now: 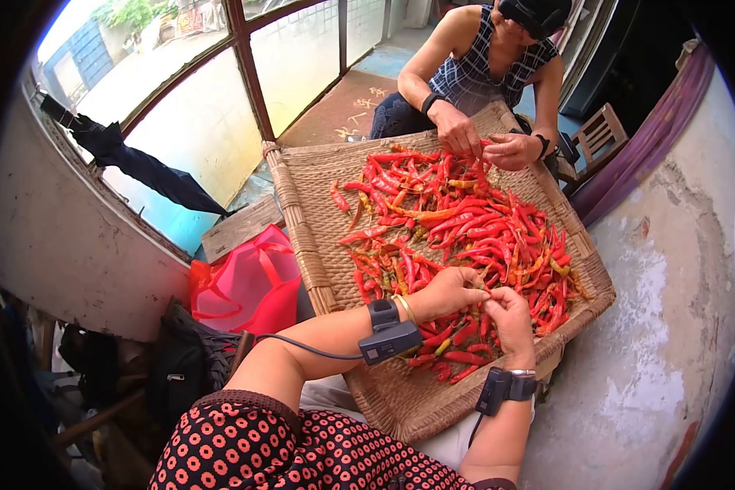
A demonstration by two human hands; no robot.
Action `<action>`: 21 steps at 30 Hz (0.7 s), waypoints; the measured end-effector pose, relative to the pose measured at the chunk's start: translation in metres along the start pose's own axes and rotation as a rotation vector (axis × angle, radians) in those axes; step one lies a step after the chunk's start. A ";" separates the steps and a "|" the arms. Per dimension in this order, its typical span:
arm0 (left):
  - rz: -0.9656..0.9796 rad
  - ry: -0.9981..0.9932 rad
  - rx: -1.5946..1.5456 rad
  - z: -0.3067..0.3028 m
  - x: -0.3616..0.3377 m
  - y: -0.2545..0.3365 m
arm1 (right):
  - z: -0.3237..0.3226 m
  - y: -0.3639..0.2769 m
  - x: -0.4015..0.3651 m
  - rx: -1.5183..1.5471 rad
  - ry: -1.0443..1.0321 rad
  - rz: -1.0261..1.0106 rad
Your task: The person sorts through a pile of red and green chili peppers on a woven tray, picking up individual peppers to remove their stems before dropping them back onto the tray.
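Observation:
Over the near part of a big heap of red chili peppers [465,224], my left hand [447,294] and my right hand [510,320] meet at the fingertips. Both are closed in a pinch around a small red chili pepper [487,288], mostly hidden by the fingers. A few orange, yellow and greenish peppers are mixed into the heap. The peppers lie in a large rectangular woven tray [300,224] with a thick raised rim, its near corner close to my lap. Each of my wrists wears a dark strapped device, the left one with a cable.
Across the tray a person [482,69] holds both hands together over the far peppers. At left stand a red and pink bag [261,282] and a black bag [192,359]. A folded dark umbrella [151,167] hangs by the window. A wooden chair [600,139] and worn wall [653,327] are right.

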State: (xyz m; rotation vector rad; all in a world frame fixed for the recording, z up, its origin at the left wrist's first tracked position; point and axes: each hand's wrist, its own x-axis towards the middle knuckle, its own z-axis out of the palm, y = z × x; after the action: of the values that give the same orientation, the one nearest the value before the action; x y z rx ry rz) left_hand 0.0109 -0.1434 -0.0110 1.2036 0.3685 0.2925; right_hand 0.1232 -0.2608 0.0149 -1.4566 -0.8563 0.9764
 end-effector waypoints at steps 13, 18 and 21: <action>0.296 0.061 0.545 -0.008 0.000 0.007 | -0.007 0.000 0.001 0.097 0.066 0.134; -0.023 0.144 0.091 -0.021 0.011 0.031 | -0.008 0.004 0.005 0.123 0.317 0.084; 0.158 0.253 -0.502 -0.019 0.015 0.039 | -0.006 0.004 0.005 0.111 0.355 0.064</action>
State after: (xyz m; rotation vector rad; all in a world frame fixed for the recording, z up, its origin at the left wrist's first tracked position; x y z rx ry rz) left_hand 0.0154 -0.1079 0.0184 0.7026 0.3901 0.6375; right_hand 0.1309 -0.2596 0.0109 -1.5097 -0.4923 0.7672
